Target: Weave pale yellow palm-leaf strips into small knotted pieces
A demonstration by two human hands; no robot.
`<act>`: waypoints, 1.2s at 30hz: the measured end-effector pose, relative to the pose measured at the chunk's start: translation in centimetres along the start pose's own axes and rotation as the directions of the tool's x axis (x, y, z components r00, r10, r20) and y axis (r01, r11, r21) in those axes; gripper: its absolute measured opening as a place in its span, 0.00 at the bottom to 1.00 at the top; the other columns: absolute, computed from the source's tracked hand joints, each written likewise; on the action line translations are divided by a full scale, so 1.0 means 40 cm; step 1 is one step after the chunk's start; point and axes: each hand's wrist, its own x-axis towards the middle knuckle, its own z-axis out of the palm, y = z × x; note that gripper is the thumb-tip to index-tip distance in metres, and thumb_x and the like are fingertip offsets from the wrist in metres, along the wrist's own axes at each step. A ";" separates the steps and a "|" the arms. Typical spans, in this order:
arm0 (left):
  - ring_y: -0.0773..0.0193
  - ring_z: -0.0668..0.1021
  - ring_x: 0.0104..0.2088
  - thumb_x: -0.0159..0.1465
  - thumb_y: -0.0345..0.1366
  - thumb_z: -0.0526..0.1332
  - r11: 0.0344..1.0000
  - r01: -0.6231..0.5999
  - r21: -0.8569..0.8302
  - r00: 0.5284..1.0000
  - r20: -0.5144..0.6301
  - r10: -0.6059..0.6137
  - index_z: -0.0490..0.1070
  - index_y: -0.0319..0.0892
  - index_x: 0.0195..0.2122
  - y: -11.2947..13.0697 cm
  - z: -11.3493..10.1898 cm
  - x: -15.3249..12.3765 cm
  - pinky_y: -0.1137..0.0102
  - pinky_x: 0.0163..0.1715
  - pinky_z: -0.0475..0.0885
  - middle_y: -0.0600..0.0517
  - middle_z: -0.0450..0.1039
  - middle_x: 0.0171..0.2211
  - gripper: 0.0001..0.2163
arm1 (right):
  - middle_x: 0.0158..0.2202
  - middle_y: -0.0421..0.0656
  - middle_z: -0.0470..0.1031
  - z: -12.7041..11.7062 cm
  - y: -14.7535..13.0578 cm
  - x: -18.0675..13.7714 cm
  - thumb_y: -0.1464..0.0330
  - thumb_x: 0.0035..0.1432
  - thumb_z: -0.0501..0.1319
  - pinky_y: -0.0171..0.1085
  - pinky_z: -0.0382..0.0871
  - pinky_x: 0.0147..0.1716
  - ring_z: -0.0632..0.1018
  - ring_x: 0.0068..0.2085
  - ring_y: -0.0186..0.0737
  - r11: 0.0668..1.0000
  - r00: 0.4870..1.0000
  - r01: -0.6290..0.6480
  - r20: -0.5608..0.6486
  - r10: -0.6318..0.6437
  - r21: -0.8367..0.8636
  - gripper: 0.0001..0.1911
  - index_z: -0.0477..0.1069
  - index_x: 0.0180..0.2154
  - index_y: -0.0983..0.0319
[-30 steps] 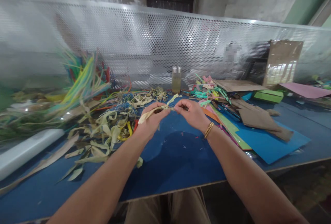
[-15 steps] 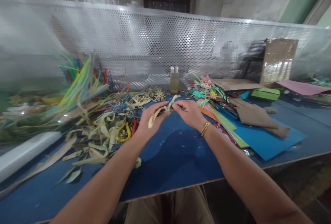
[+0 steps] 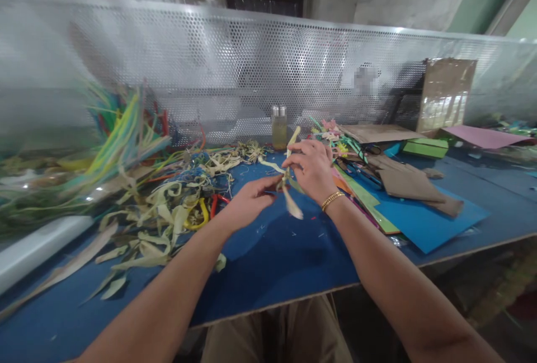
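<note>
Between my hands, above the blue tabletop, is a pale dried-leaf strip piece [image 3: 292, 205] whose arms stick out in several directions from a knot-like middle. My left hand [image 3: 251, 201] pinches it near that middle with the thumb and forefinger. From the other side, my right hand [image 3: 312, 166] has curled fingers on it, partly hiding the middle. One arm points up past the right fingertips, one runs left, and a wider one hangs down. A gold bracelet [image 3: 333, 201] is on my right wrist.
Loose dried-leaf strips [image 3: 157, 223] and yellow-handled scissors [image 3: 200, 215] lie to the left, beside a white bar [image 3: 42, 245]. A bottle [image 3: 279, 130] stands behind my hands. Blue paper [image 3: 432, 229] and brown paper [image 3: 406, 178] lie right. Perforated metal sheet [image 3: 235, 72] closes the back.
The leaf piece has been turned, so its arms now spread up, left and down. My right hand has rolled over it with fingers raised; my left hand has moved slightly lower.
</note>
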 end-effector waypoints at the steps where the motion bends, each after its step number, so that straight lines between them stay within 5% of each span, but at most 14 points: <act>1: 0.55 0.76 0.45 0.57 0.35 0.60 0.995 0.042 -0.088 0.999 0.002 -0.042 0.76 0.44 0.47 0.002 0.006 0.000 0.63 0.45 0.69 0.49 0.78 0.40 0.16 | 0.50 0.37 0.75 0.000 -0.001 0.000 0.73 0.57 0.60 0.51 0.48 0.55 0.65 0.54 0.48 1.000 1.000 0.002 -0.005 -0.002 -0.008 0.11 0.79 0.29 0.53; 7: 0.57 0.77 0.40 0.54 0.42 0.67 0.973 0.165 -0.159 0.973 -0.137 -0.187 0.79 0.40 0.33 0.001 0.021 0.004 0.65 0.44 0.67 0.48 0.79 0.33 0.11 | 0.52 0.38 0.72 0.012 -0.016 -0.007 0.73 0.57 0.60 0.50 0.53 0.54 0.65 0.55 0.47 0.994 0.995 0.098 0.030 -0.100 0.056 0.11 0.79 0.32 0.52; 11: 0.58 0.77 0.41 0.52 0.41 0.69 0.953 0.066 -0.295 0.949 -0.277 -0.151 0.79 0.41 0.34 -0.009 0.014 0.012 0.65 0.48 0.65 0.49 0.79 0.35 0.11 | 0.50 0.45 0.71 0.019 -0.030 -0.011 0.72 0.58 0.57 0.46 0.59 0.53 0.68 0.53 0.45 0.984 0.994 0.093 -0.071 -0.083 0.149 0.17 0.71 0.48 0.56; 15: 0.59 0.76 0.42 0.50 0.40 0.71 0.926 -0.027 -0.376 0.890 -0.430 -0.148 0.78 0.42 0.33 -0.023 0.007 0.023 0.65 0.49 0.65 0.49 0.79 0.34 0.11 | 0.42 0.47 0.73 0.027 -0.043 -0.018 0.68 0.58 0.58 0.42 0.64 0.47 0.73 0.44 0.43 0.975 0.988 0.022 -0.152 0.012 0.221 0.11 0.68 0.44 0.61; 21: 0.61 0.77 0.42 0.49 0.39 0.71 0.917 -0.103 -0.384 0.844 -0.522 -0.124 0.78 0.42 0.35 -0.041 0.011 0.034 0.66 0.48 0.67 0.50 0.79 0.38 0.12 | 0.32 0.42 0.78 0.040 -0.053 -0.030 0.60 0.57 0.61 0.37 0.63 0.38 0.76 0.36 0.39 0.976 0.993 -0.051 0.115 0.028 0.210 0.10 0.70 0.34 0.60; 25: 0.59 0.77 0.42 0.51 0.38 0.69 0.965 -0.032 -0.261 0.858 -0.503 -0.107 0.79 0.42 0.35 -0.026 0.012 0.026 0.64 0.49 0.67 0.50 0.80 0.37 0.10 | 0.31 0.39 0.78 0.047 -0.046 -0.032 0.66 0.58 0.61 0.35 0.60 0.32 0.76 0.32 0.36 0.973 0.978 -0.071 0.205 0.025 0.221 0.04 0.71 0.34 0.59; 29: 0.56 0.77 0.41 0.52 0.38 0.68 0.997 0.071 0.028 0.815 -0.578 -0.042 0.79 0.43 0.33 -0.007 -0.004 0.016 0.65 0.44 0.69 0.50 0.80 0.37 0.09 | 0.29 0.39 0.78 0.042 -0.036 -0.025 0.67 0.59 0.60 0.35 0.59 0.34 0.75 0.33 0.36 0.984 0.983 -0.014 0.184 -0.019 0.175 0.04 0.73 0.33 0.59; 33: 0.57 0.77 0.36 0.52 0.38 0.67 0.940 -0.003 0.342 0.882 -0.441 0.163 0.78 0.42 0.28 0.011 -0.027 0.013 0.66 0.39 0.69 0.50 0.79 0.32 0.06 | 0.32 0.39 0.79 0.034 -0.030 -0.017 0.67 0.59 0.61 0.36 0.59 0.39 0.76 0.36 0.36 0.984 0.979 0.051 0.187 -0.083 0.170 0.04 0.75 0.33 0.59; 36: 0.60 0.76 0.29 0.54 0.35 0.63 0.945 0.009 0.328 0.915 -0.383 0.124 0.78 0.42 0.32 0.026 -0.035 0.011 0.68 0.32 0.68 0.51 0.77 0.26 0.06 | 0.32 0.38 0.79 0.029 -0.028 -0.015 0.67 0.58 0.62 0.36 0.58 0.41 0.76 0.36 0.36 0.986 0.976 0.080 0.191 -0.108 0.148 0.03 0.76 0.33 0.58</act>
